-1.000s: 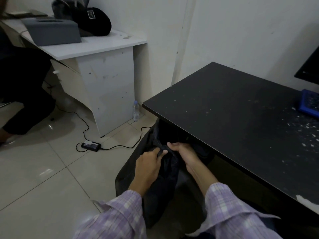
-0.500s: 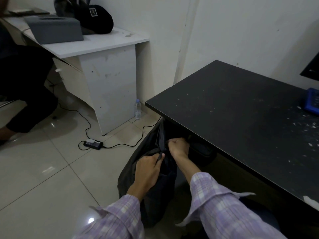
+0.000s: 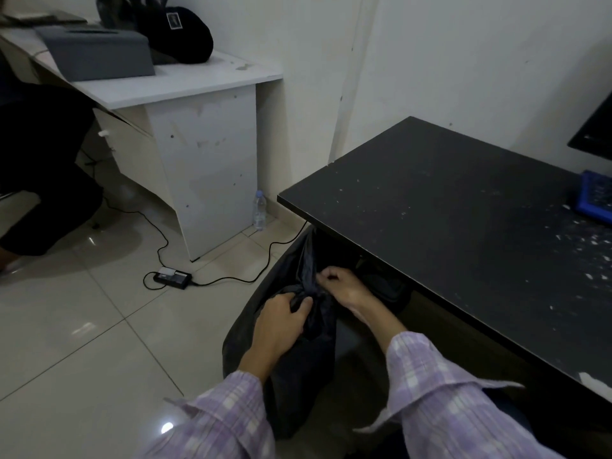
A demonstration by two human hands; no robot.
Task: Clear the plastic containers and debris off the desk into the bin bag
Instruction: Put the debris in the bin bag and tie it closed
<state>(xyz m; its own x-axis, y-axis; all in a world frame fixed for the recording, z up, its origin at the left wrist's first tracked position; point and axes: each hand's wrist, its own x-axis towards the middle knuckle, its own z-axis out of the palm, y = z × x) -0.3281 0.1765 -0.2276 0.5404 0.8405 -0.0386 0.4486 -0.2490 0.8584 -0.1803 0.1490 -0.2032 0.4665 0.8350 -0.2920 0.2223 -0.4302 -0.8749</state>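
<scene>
A black bin bag (image 3: 298, 366) stands on the floor beside the near left edge of the black desk (image 3: 463, 207). Its top is gathered into a twisted neck. My left hand (image 3: 281, 323) grips the bunched plastic from the left, fingers curled around it. Just beyond it, my right hand (image 3: 344, 286) pinches the twisted neck under the desk's edge. White crumbs of debris (image 3: 592, 253) are scattered over the desk's right side. No plastic container is visible on the desk.
A blue object (image 3: 596, 200) lies at the desk's far right edge, below a dark monitor corner (image 3: 592, 134). A white desk (image 3: 185, 87) stands at the left. On the tiled floor are a water bottle (image 3: 259, 210), a power adapter (image 3: 172, 278) with cables, and a seated person's dark legs (image 3: 39, 167).
Both hands keep working the bag's neck. My right hand has drawn back out from under the desk edge, and the plastic is bunched more tightly between my hands.
</scene>
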